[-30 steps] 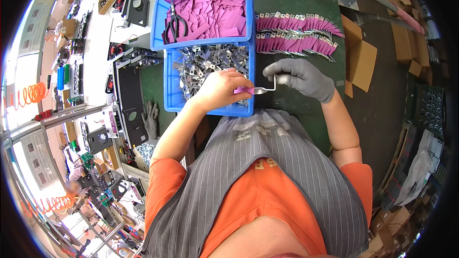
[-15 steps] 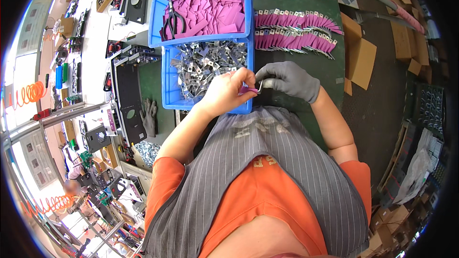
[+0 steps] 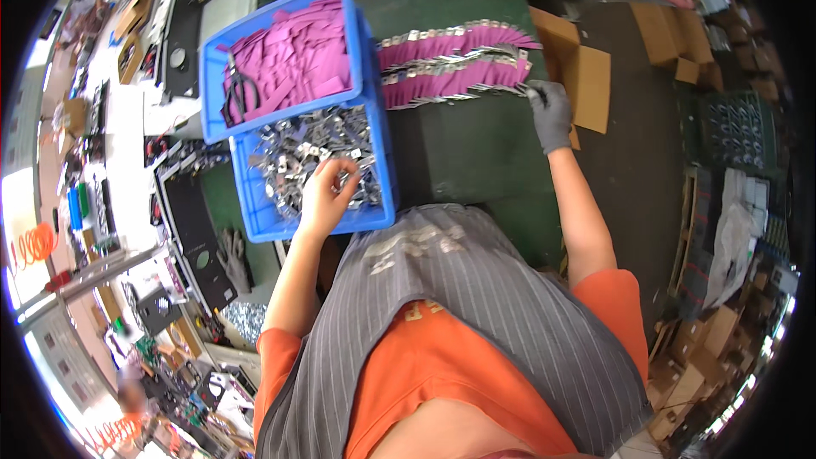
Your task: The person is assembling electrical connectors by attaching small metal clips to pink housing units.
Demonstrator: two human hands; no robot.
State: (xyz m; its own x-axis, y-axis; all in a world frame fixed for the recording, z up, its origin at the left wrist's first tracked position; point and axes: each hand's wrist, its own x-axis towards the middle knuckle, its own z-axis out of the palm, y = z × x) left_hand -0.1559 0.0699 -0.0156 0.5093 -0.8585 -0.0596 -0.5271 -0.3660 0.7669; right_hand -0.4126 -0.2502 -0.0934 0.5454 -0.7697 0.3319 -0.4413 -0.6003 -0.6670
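Observation:
My bare left hand (image 3: 325, 197) is over the lower blue bin (image 3: 255, 219), its fingers curled together in a pinch above a heap of small bent metal brackets (image 3: 293, 146). Whatever is between those fingertips is too small to make out. My right hand (image 3: 552, 117), in a grey glove, is at the right end of the nearer row of brackets with purple strips (image 3: 455, 79). Its fingers are closed at the last metal bracket (image 3: 521, 91), mostly hidden by the glove. A second such row (image 3: 450, 41) lies just beyond.
Behind the lower bin, another blue bin (image 3: 212, 110) holds loose purple strips (image 3: 293, 55) and black-handled scissors (image 3: 242, 89). An open cardboard box (image 3: 591, 89) stands past the table's right edge. A grey glove (image 3: 232, 259) lies left of the bins.
My hands have parted from over the lower bin's right edge. The right has moved out to the row's end, and the left has moved back over the brackets. The view has shifted.

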